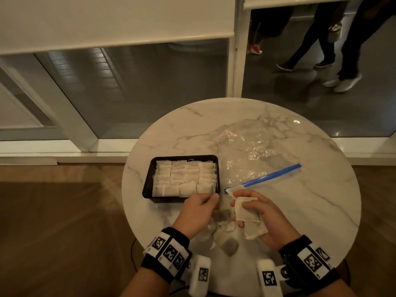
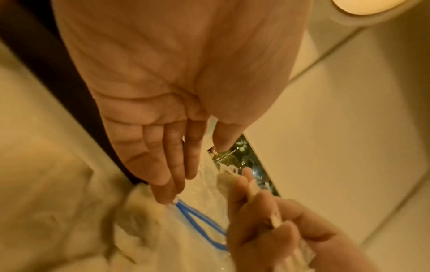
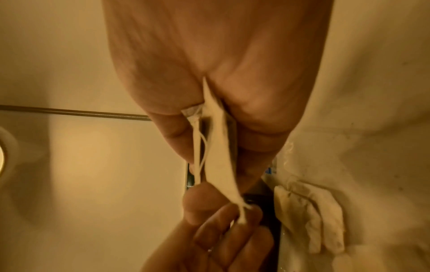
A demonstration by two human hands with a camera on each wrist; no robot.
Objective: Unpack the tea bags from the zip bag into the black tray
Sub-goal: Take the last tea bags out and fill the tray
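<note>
On the round marble table the black tray (image 1: 147, 185) is packed with several tea bags (image 1: 184, 179). Behind it to the right lies the clear zip bag (image 1: 255, 146), its blue zipper (image 1: 263, 177) (image 2: 197, 220) open. My right hand (image 1: 237, 207) (image 3: 216, 165) grips a small stack of tea bags (image 1: 248, 213) (image 3: 221, 147) between thumb and fingers. At the tray's near right corner is my left hand (image 1: 211, 200) (image 2: 204, 162), fingers nearly straight, nothing seen between them and the thumb. Loose tea bags (image 1: 225, 230) (image 3: 311, 211) lie below both hands.
The table edge (image 1: 132, 221) curves close on the near left, with wooden floor (image 1: 64, 221) below. A glass wall with white frames (image 1: 234, 71) stands beyond the table. People's legs (image 1: 321, 39) pass behind the glass at the upper right.
</note>
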